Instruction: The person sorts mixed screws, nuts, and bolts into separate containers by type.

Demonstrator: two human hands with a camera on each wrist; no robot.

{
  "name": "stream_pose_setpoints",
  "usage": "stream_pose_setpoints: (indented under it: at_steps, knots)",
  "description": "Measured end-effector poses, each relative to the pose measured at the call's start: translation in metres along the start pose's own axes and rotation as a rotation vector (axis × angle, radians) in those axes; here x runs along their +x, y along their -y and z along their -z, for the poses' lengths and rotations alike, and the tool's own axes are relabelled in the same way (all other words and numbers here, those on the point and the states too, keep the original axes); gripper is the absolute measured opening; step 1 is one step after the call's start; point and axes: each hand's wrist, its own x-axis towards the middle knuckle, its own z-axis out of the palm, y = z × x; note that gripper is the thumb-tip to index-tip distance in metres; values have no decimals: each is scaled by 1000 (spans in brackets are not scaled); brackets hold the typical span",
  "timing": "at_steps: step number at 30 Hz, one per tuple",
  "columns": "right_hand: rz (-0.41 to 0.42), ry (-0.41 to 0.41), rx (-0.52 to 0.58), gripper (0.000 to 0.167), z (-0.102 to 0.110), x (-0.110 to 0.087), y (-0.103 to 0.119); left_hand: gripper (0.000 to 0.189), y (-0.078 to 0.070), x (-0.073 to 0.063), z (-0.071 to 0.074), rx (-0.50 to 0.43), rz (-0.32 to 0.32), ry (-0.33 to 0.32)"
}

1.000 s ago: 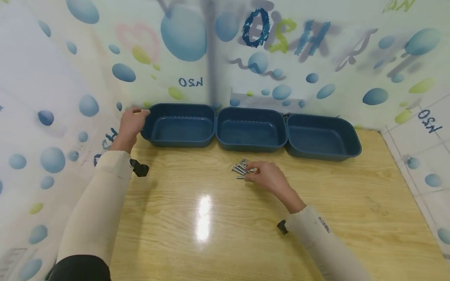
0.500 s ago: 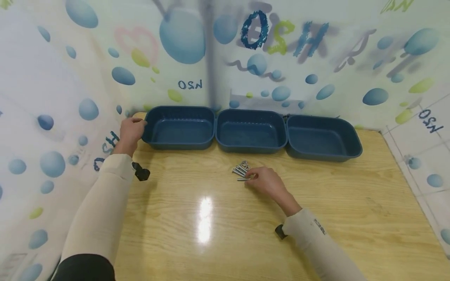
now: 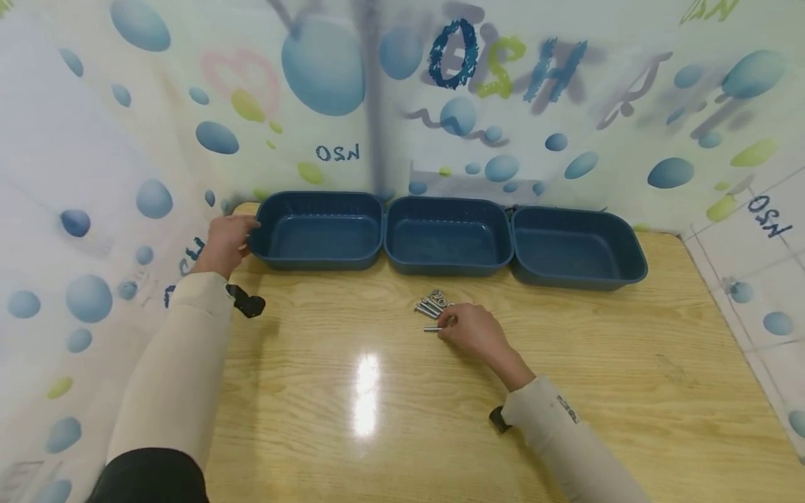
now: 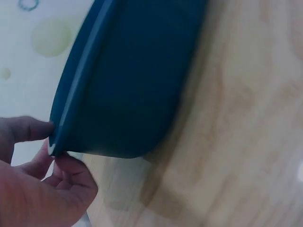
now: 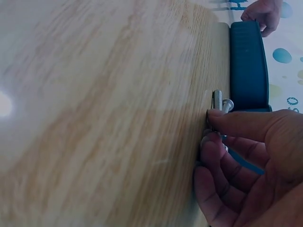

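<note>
My left hand (image 3: 225,243) is at the outer end of the leftmost blue bin (image 3: 321,265). In the left wrist view, thumb and fingers of the left hand (image 4: 45,189) pinch the rim of that bin (image 4: 132,85). My right hand (image 3: 476,337) pinches a metal bolt (image 3: 431,329) low over the table; its threaded shank (image 5: 218,99) sticks out past the fingertips in the right wrist view. Just behind it lies a small pile of bolts (image 3: 428,308), with nuts or washers (image 3: 438,295) at its far side. My right fingers partly cover the pile.
A middle blue bin (image 3: 449,268) and a right blue bin (image 3: 578,279) stand in a row with the left one along the back wall. The bins' visible floors are bare. Wood-grain table (image 3: 314,391) stretches toward me, and a patterned side wall (image 3: 75,265) rises at left.
My right hand has drawn slightly toward me with the bolt, widening the gap to the pile. The left hand stays at the bin's end, its fingers slightly lower.
</note>
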Motion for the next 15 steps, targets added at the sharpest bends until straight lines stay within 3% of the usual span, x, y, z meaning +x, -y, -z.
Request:
stream_pose_setpoints:
  at_steps: [5,8,15]
  knots:
    - [-7,-8,-3,6,0,0,0,24,-8,2,10,-116,90,158]
    - [0,-12,-8,5,0,0,0,23,-11,4,15,-174,158,235]
    - [5,-3,-29,4,0,1,1,21,-13,17,19,-249,279,349]
